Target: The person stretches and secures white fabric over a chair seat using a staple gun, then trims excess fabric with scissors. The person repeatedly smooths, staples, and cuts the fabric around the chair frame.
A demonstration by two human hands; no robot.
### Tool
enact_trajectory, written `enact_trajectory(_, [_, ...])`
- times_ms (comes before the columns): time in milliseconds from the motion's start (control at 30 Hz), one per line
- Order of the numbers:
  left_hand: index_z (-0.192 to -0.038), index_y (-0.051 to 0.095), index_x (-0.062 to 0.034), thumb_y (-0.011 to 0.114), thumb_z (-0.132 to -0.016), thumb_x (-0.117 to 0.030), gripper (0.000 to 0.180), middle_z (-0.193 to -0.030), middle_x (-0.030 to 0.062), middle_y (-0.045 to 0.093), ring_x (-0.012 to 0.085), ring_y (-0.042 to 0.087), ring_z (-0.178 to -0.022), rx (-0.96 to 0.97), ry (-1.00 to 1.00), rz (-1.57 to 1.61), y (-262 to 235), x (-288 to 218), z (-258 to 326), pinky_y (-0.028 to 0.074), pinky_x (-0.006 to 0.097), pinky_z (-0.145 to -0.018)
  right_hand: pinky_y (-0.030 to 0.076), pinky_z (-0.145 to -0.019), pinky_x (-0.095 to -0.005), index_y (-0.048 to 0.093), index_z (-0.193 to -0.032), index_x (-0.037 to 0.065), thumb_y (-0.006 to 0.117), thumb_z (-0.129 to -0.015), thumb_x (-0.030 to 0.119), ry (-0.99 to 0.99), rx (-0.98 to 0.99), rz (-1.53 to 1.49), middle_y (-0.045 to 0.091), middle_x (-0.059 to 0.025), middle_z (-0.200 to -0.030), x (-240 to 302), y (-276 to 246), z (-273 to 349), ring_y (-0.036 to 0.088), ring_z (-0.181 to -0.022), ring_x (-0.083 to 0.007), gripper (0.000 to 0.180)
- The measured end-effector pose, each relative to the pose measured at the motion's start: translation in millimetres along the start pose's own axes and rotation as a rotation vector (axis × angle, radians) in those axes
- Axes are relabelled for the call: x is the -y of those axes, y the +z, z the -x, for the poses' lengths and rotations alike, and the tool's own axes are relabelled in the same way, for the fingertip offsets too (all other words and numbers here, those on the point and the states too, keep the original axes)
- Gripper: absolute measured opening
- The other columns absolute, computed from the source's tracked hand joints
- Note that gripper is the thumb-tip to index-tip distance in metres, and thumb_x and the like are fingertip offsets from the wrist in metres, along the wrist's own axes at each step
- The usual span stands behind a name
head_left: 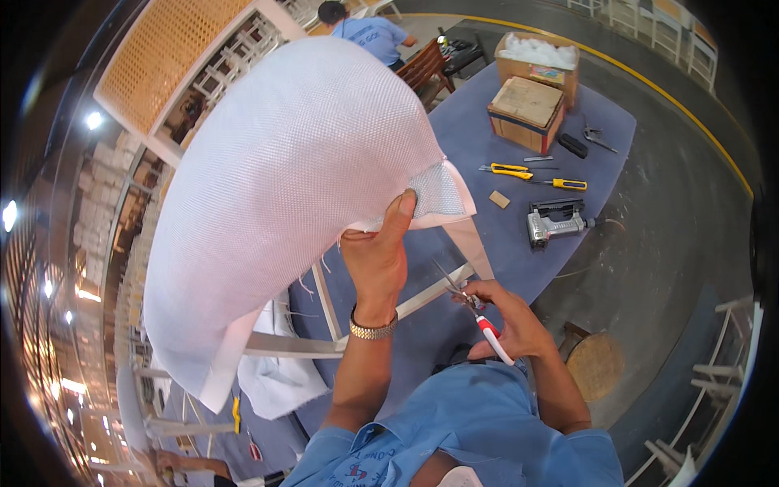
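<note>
A chair with a large padded part in pale woven fabric (284, 138) and light wooden legs (466, 243) stands tilted in front of me. My left hand (377, 260), with a metal watch band at its wrist, grips the fabric's lower edge near a corner. Its thumb presses on top; the other fingers are curled and partly hidden under the edge. Loose threads hang beside it. My right hand (515, 321) is closed around a pair of scissors (489, 331) with red-and-white handles. Their slim blades point up toward the chair's corner, apart from the fabric.
On the blue-covered table (462, 122) lie yellow utility knives (510, 170), a staple gun (552, 223), pliers (596, 136) and boxes (527, 114). A round stool (595, 365) stands right. Another person (369, 36) sits beyond; someone's hand (174, 463) shows lower left.
</note>
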State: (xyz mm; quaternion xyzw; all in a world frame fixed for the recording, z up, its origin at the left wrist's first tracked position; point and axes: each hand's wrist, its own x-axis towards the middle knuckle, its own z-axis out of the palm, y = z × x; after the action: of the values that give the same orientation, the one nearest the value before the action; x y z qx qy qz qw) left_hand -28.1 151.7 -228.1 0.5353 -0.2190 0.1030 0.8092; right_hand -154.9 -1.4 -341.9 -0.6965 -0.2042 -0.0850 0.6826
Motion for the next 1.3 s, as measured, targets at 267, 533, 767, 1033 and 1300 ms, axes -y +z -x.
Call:
enact_trajectory(267, [-0.112, 0.068, 0.0023, 0.076, -0.088, -0.001, 0.025, -0.108, 0.0072, 0.07, 0.0117, 0.064, -0.097, -0.011, -0.1, 0.017, 0.1, -1.3, 6.0, 0.05, 0.027, -0.087, 0.042, -0.106, -0.0416, 0.044, -0.138, 0.003, 0.089, -0.069, 0.046, 0.103, -0.039, -0.08, 0.059, -0.0171, -0.129, -10.0, 6.4, -15.9, 0.057, -0.121, -0.0282, 0.093])
enact_trajectory(533, [-0.11, 0.067, 0.0026, 0.074, -0.09, -0.002, 0.022, -0.106, 0.0073, 0.069, 0.0115, 0.064, -0.094, 0.057, -0.119, -0.009, -5.0, -3.7, 6.4, 0.051, 0.029, -0.086, 0.045, -0.104, -0.0412, 0.044, -0.139, 0.0, 0.086, -0.069, 0.058, 0.013, -0.089, -0.041, 0.057, -0.0179, -0.131, 15.7, 1.8, -45.3, 0.058, -0.123, -0.0286, 0.1])
enact_trajectory(767, [-0.111, 0.067, 0.0028, 0.074, -0.09, -0.003, 0.023, -0.108, 0.0085, 0.069, 0.0127, 0.064, -0.097, 0.066, -0.111, -0.034, -5.3, -6.8, 4.1, 0.051, 0.029, -0.088, 0.051, -0.079, -0.0308, 0.051, -0.132, 0.0, 0.09, -0.072, 0.043, 0.01, -0.168, -0.033, 0.064, -0.0083, -0.103, 20.8, 0.0, -59.3, 0.063, -0.089, -0.0154, 0.083])
enact_trajectory(1033, [-0.115, 0.065, 0.0019, 0.075, -0.09, -0.005, 0.028, -0.111, 0.0087, 0.069, 0.0133, 0.064, -0.1, 0.106, -0.129, -0.011, -9.4, -7.0, 2.3, 0.05, 0.029, -0.09, 0.047, -0.069, -0.025, 0.058, -0.121, 0.0, 0.092, -0.073, 0.02, 0.009, -0.261, -0.124, 0.061, -0.0028, -0.094, 11.4, 8.7, -62.1, 0.054, -0.077, -0.0082, 0.062])
enact_trajectory(1300, [-0.116, 0.065, 0.0019, 0.076, -0.09, -0.008, 0.03, -0.113, 0.008, 0.068, 0.0128, 0.063, -0.102, 0.083, -0.094, -0.054, -9.2, -3.1, 2.1, 0.05, 0.028, -0.09, 0.043, -0.063, -0.026, 0.063, -0.113, 0.001, 0.092, -0.071, 0.022, 0.021, -0.3, -0.036, 0.062, -0.0016, -0.088, 4.9, 7.2, -65.3, 0.051, -0.071, -0.0078, 0.055])
